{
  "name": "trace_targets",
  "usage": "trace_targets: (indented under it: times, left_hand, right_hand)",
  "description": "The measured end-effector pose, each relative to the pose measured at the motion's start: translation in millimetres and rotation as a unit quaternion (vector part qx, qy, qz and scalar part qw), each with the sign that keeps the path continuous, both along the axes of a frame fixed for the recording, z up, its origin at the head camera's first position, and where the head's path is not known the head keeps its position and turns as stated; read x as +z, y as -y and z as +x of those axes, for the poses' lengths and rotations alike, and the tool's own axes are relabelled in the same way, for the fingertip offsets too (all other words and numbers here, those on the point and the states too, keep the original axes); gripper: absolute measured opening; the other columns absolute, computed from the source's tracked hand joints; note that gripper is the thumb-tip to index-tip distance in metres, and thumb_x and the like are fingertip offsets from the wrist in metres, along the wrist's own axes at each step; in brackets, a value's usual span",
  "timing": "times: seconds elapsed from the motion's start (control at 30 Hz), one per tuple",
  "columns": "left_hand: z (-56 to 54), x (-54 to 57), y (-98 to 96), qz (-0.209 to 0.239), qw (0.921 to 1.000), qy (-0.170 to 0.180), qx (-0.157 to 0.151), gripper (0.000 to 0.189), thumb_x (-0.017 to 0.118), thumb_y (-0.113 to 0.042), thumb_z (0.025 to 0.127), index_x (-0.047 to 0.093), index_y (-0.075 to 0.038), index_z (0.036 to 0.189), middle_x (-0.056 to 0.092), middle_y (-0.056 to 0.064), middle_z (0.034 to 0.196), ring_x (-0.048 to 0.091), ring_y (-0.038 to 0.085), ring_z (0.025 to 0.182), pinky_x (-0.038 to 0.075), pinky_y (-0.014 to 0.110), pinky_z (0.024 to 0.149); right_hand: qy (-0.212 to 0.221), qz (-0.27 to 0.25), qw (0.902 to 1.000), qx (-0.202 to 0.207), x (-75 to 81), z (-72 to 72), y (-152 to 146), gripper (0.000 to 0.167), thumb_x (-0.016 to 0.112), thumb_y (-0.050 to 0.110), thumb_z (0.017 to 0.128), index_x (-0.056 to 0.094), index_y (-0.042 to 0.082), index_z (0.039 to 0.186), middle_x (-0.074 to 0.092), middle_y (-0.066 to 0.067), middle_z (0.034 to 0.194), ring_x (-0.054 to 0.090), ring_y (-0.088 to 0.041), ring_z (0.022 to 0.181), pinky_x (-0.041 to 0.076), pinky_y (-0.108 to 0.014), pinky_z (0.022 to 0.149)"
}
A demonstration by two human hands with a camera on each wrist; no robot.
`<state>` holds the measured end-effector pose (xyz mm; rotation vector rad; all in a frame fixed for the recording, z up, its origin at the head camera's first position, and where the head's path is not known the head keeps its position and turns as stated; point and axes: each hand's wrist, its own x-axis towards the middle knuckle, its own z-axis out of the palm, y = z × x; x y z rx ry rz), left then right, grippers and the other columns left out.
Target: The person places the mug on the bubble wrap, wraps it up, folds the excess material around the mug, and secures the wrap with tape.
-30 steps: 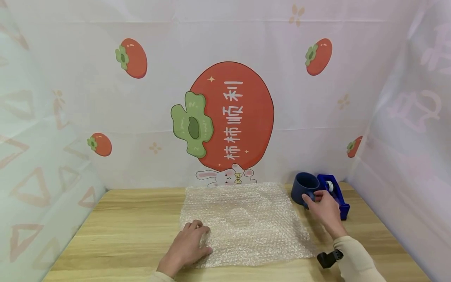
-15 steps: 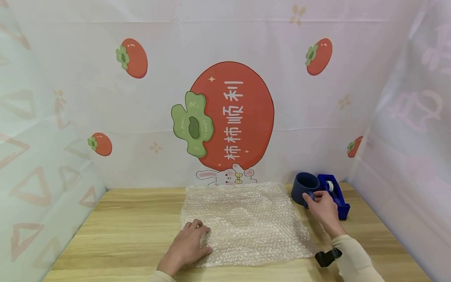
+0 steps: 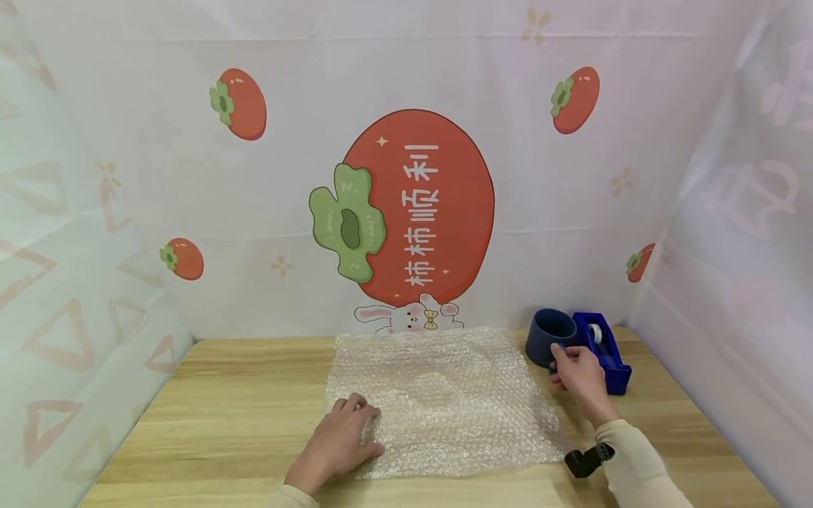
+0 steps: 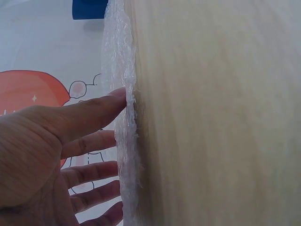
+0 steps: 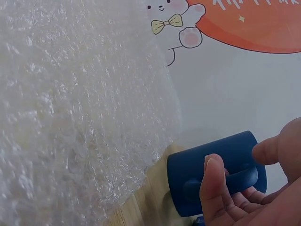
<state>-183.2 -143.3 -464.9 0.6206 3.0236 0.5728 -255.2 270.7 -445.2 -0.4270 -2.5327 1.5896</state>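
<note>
A sheet of clear bubble wrap (image 3: 444, 402) lies flat on the wooden table. My left hand (image 3: 336, 437) rests on its near left edge; in the left wrist view the fingers (image 4: 91, 174) are spread, their tips at the wrap. Beyond the sheet's right side stands a dark blue mug (image 3: 540, 342), upright. My right hand (image 3: 581, 374) grips it by the handle. The right wrist view shows the handle (image 5: 242, 180) between the thumb and the curled fingers, and the mug's side (image 5: 221, 153) facing the wrap.
Right behind the mug sits a blue tape dispenser (image 3: 615, 367) with a white roll in it. A white cloth printed with persimmons (image 3: 438, 212) and a rabbit hangs at the table's back edge. A black camera (image 3: 587, 460) is strapped at my right wrist.
The right hand has shifted its fingers on the mug's handle, with more of them now curled beneath it. The mug stays in its place, and the left hand and bubble wrap have not moved.
</note>
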Motion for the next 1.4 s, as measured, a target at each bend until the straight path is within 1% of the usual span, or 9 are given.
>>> trace_targets:
  times: [0.13,0.3,0.43,0.53,0.73,0.9,1.07,1.2,1.4]
  left_hand:
    - [-1.2,-0.8,-0.1,-0.002,1.0,0.002,-0.002,0.051,0.084,-0.035,0.083,0.07,-0.005,0.121,0.057,0.012,0.122,0.054,0.038,0.111,0.052,0.054,0.082]
    - [-1.6,-1.1,-0.6,-0.004,1.0,0.005,-0.003,0.051,0.084,-0.036,0.083,0.069,-0.005,0.121,0.056,0.012,0.122,0.053,0.037,0.111,0.052,0.053,0.082]
    - [-1.3,-1.0,-0.9,-0.006,1.0,0.003,-0.004,0.051,0.084,-0.036,0.083,0.069,-0.005,0.121,0.056,0.012,0.122,0.054,0.037,0.11,0.052,0.053,0.082]
    - [-1.0,-0.9,-0.9,-0.006,1.0,0.002,-0.005,0.051,0.084,-0.035,0.083,0.069,-0.005,0.121,0.056,0.012,0.122,0.054,0.037,0.111,0.052,0.053,0.083]
    - [-0.3,-0.4,-0.5,-0.006,1.0,0.003,-0.004,0.05,0.084,-0.035,0.083,0.069,-0.005,0.121,0.056,0.012,0.122,0.053,0.038,0.111,0.052,0.053,0.081]
    - [0.0,-0.1,-0.3,-0.005,1.0,0.003,-0.003,0.05,0.084,-0.035,0.083,0.069,-0.004,0.12,0.056,0.013,0.122,0.053,0.038,0.111,0.052,0.053,0.08]
    - [0.1,-0.7,-0.2,-0.005,1.0,0.0,-0.003,0.05,0.084,-0.035,0.083,0.069,-0.004,0.12,0.056,0.012,0.121,0.054,0.038,0.11,0.052,0.053,0.08]
    - [0.3,-0.9,-0.3,-0.003,1.0,-0.003,-0.004,0.05,0.084,-0.035,0.083,0.069,-0.004,0.12,0.056,0.012,0.121,0.054,0.037,0.11,0.052,0.053,0.08]
    - [-0.1,-0.8,-0.2,-0.001,1.0,-0.001,-0.002,0.05,0.084,-0.035,0.082,0.07,-0.004,0.119,0.056,0.012,0.121,0.054,0.038,0.11,0.052,0.053,0.079]
  right_hand:
    - [0.003,-0.01,0.9999,-0.005,-0.4,-1.6,0.5,0.056,0.045,0.037,0.108,0.044,-0.014,0.132,0.07,-0.02,0.096,0.068,-0.013,0.064,0.059,-0.03,0.06]
    - [0.005,-0.03,0.9995,-0.008,-0.8,-3.5,0.6,0.054,0.039,0.039,0.109,0.05,-0.012,0.125,0.07,-0.019,0.094,0.067,-0.012,0.064,0.058,-0.029,0.059]
    - [0.006,-0.045,0.999,-0.006,-0.9,-4.1,-0.1,0.052,0.037,0.038,0.11,0.052,-0.011,0.117,0.07,-0.017,0.09,0.067,-0.012,0.064,0.058,-0.029,0.058]
    - [0.006,-0.052,0.9986,-0.004,-0.7,-4.2,-1.2,0.049,0.038,0.035,0.11,0.053,-0.012,0.116,0.069,-0.013,0.088,0.067,-0.012,0.064,0.058,-0.029,0.059]
    - [0.005,-0.079,0.9968,0.01,-0.3,-4.8,-3.3,0.046,0.038,0.03,0.11,0.052,-0.013,0.114,0.068,-0.009,0.087,0.068,-0.013,0.068,0.06,-0.031,0.065]
    - [0.002,-0.1,0.9949,0.012,-0.4,-4.2,-3.1,0.042,0.039,0.026,0.11,0.051,-0.014,0.113,0.066,-0.009,0.087,0.07,-0.014,0.07,0.061,-0.032,0.07]
    - [-0.008,-0.104,0.9945,0.01,-1.9,-4.6,-3.9,0.042,0.04,0.027,0.11,0.051,-0.014,0.113,0.065,-0.009,0.087,0.071,-0.013,0.071,0.061,-0.031,0.07]
    - [-0.016,-0.101,0.9947,0.008,-3.1,-5.1,-5.5,0.043,0.041,0.027,0.11,0.051,-0.014,0.114,0.064,-0.009,0.087,0.071,-0.012,0.07,0.061,-0.032,0.071]
    - [-0.032,-0.088,0.9955,0.015,2.7,-4.2,-5.5,0.047,0.041,0.032,0.11,0.052,-0.014,0.115,0.065,-0.01,0.089,0.07,-0.009,0.069,0.061,-0.031,0.07]
